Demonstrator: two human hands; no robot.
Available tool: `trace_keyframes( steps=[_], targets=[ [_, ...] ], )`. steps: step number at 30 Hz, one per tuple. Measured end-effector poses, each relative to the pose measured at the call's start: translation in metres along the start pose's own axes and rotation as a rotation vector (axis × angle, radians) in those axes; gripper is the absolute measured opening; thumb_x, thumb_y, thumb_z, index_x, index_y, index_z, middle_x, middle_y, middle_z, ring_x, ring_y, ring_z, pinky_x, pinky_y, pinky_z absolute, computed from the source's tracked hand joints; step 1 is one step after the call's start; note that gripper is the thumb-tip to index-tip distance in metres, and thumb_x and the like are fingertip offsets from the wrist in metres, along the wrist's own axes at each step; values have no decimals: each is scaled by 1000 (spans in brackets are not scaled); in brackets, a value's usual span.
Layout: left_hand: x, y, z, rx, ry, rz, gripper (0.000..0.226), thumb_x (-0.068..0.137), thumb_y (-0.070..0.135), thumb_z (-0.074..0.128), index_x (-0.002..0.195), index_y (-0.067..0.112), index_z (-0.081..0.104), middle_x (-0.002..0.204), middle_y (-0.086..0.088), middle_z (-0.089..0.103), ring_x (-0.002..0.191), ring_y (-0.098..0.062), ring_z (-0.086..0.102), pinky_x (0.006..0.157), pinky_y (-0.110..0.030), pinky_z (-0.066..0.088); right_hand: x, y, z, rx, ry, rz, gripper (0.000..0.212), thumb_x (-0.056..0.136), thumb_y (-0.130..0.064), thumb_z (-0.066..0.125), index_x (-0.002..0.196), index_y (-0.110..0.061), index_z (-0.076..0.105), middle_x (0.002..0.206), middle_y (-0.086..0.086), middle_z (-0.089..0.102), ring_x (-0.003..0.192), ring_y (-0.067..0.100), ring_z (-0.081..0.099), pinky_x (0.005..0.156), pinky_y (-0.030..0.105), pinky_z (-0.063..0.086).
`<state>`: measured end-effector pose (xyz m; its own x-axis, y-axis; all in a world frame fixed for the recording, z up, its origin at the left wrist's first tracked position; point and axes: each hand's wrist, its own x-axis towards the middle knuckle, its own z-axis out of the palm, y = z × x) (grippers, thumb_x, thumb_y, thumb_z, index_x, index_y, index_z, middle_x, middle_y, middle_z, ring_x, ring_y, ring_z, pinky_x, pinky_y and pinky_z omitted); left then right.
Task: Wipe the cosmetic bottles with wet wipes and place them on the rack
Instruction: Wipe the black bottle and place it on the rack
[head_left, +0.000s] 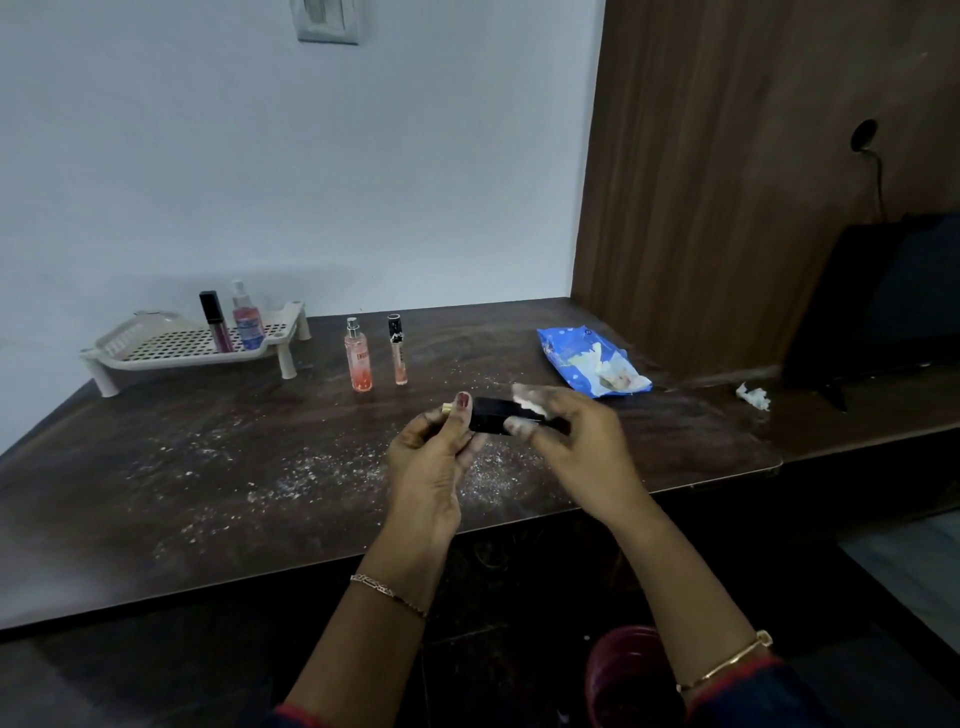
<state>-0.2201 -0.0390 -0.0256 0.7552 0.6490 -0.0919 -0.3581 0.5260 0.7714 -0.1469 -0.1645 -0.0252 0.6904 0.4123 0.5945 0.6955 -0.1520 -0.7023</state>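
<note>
Left hand (434, 457) grip pinches black bottle (493, 414) above bench (218, 467), long axis level, gold end left | right hand (571, 441) grip presses white wipe (527, 400) on bottle | pink spray bottle (358, 358) upright, label partly reads "ENVO" | blue wipes pack (592, 364), print illegible | rack (192, 345) far left holds two upright bottles.

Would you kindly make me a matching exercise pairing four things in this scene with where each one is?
Things:
1. black rectangular bottle
2. pink spray bottle with blue label
3. blue wet-wipe packet
4. crumpled white wipe

Places:
A. on the cream plastic rack
B. far right, near the dark screen
C. between both hands
D. lying on the table right of the standing bottles

Pairs: 1-C, 2-A, 3-D, 4-B
</note>
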Motion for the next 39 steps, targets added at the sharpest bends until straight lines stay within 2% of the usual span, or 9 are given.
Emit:
trace_keyframes(
  steps=[3, 14, 16, 20, 23, 26, 28, 32, 39],
  targets=[
    [2, 3, -3, -46, 24, -31, 18, 81, 5, 68, 69, 11, 56, 63, -1, 71, 60, -11, 69, 55, -22, 57, 0, 2, -7, -190, -144, -218, 37, 79, -9, 72, 114, -15, 67, 117, -10, 65, 109, -1, 58, 97, 16, 43],
    [2, -5, 0, -29, 63, -133, 13, 80, 9, 70, 76, 5, 58, 68, -7, 69, 60, -14, 69, 50, -20, 55, -23, 20, -3, -739, 113, -612, 26, 98, -8, 45, 110, -6, 68, 106, 3, 69, 101, 19, 64, 85, 29, 53],
    [3, -5, -2, -14, 69, -133, 15, 79, 11, 71, 76, 5, 58, 63, -9, 68, 61, -18, 70, 50, -20, 55, -25, 27, -9, -719, 109, -603, 34, 100, -9, 36, 103, -6, 71, 100, 3, 70, 96, 19, 66, 85, 28, 53],
    [8, -3, -10, 18, 106, -72, 21, 76, 14, 75, 68, 9, 56, 64, -12, 68, 59, -19, 71, 54, -24, 58, -18, 35, -23, -550, 287, -336, 11, 84, -5, 64, 91, -8, 72, 93, 1, 73, 86, 18, 68, 84, 21, 47],
    [9, -9, -9, 44, 137, -48, 24, 75, 13, 76, 65, 11, 54, 68, -12, 66, 64, -20, 68, 58, -25, 59, -10, 15, -17, -479, 311, -252, 24, 85, -8, 52, 102, -10, 70, 106, 0, 71, 98, 12, 64, 93, 17, 42],
    [7, -16, -2, -12, 133, -19, 27, 75, 13, 76, 62, 14, 52, 63, -9, 66, 61, -18, 65, 58, -25, 59, -13, -13, 18, -579, 58, -294, 56, 73, -6, 33, 120, -11, 61, 124, 5, 64, 112, 19, 61, 93, 28, 50],
    [5, -18, 1, -47, 99, -12, 22, 77, 14, 74, 67, 11, 55, 64, -6, 70, 61, -16, 67, 58, -24, 58, -21, -19, 39, -689, -17, -357, 54, 74, -8, 33, 119, -8, 63, 121, 7, 65, 112, 22, 62, 83, 32, 57],
    [3, -17, -2, -79, 70, -20, 22, 79, 17, 72, 93, 5, 60, 68, -7, 71, 58, -13, 68, 54, -22, 55, -21, -15, 43, -737, 63, -461, 34, 84, -9, 47, 111, -5, 68, 109, 6, 70, 105, 22, 63, 82, 31, 56],
    [1, -9, -5, -68, 114, -1, 25, 81, 11, 70, 63, 9, 53, 48, -3, 63, 52, -14, 66, 57, -24, 59, -16, 2, 21, -806, 164, -417, 33, 86, -8, 47, 112, -6, 67, 109, 2, 70, 95, 21, 60, 81, 31, 52]
  ],
)
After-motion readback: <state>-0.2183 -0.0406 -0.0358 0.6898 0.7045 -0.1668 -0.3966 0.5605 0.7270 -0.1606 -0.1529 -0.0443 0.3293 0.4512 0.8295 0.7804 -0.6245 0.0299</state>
